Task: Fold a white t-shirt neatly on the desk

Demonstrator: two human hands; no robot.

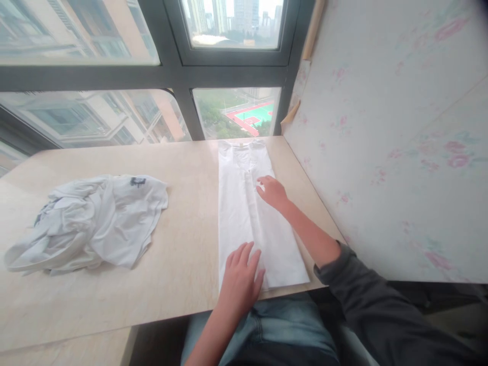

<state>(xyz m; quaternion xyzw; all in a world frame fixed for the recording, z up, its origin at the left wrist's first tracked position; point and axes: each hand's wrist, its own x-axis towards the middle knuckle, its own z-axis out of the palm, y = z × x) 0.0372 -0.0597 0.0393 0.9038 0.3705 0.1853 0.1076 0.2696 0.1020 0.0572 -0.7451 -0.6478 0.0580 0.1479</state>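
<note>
A white shirt lies flat in a long panel on the tabletop, its sides folded inward and its neckline at the window end. Over its lower end is my left hand, open, fingers spread and pointing away from me. My right hand is over the upper right part of the shirt, fingers a little bent and apart, nothing held. Whether either hand presses on the cloth or hovers just above it, I cannot tell. To the left lies a crumpled white garment with a dark print, apart from both hands.
The pale marble-look tabletop runs up to a dark window frame. Along the right edge rises a wall with floral wallpaper. My legs in blue jeans are under the table's front edge.
</note>
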